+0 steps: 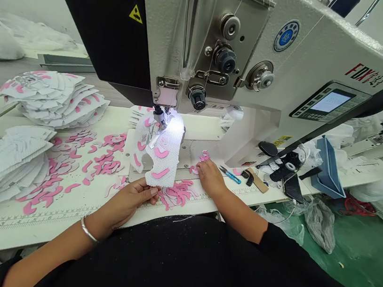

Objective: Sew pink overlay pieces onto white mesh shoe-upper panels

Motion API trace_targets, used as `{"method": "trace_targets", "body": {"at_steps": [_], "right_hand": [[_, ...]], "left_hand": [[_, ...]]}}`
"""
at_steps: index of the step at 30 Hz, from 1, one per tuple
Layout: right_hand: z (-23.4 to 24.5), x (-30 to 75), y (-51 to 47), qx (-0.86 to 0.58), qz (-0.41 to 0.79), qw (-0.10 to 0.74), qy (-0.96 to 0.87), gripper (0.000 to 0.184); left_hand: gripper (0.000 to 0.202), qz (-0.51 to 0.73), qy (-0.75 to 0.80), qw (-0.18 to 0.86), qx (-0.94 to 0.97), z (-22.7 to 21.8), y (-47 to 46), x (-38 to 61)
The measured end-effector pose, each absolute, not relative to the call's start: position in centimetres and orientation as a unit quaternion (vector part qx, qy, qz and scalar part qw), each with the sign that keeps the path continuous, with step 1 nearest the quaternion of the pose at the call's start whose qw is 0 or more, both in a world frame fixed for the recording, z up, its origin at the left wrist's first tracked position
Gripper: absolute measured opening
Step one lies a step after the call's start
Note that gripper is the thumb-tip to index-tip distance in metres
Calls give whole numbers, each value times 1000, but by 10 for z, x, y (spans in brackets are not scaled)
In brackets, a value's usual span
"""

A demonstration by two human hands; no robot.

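Note:
A white mesh shoe-upper piece with pink trim shapes on it sits under the needle of a sewing machine, lit by the machine's lamp. My left hand pinches the near lower edge of this piece, fingers closed on it. My right hand rests on the machine bed to the right, fingertips closed on small pink cut shapes. More loose pink shapes lie between my two hands.
Stacks of white mesh pieces lie at the left, with another stack nearer. Pink cut shapes are scattered over the table. Blue-handled snips lie right of my hand. A blue bin stands further right.

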State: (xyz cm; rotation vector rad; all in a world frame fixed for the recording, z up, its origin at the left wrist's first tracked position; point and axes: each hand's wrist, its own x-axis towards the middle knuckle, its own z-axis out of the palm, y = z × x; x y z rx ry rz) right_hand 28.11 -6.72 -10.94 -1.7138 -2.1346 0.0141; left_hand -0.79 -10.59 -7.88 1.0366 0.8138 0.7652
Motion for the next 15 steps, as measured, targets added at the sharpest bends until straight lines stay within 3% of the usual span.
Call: {"method": "trace_targets", "body": {"at_steps": [15], "right_hand": [[-108, 275, -63, -612, 30, 203, -764, 21]], "left_hand": [[29, 350, 379, 710, 479, -76, -107, -5]]}}
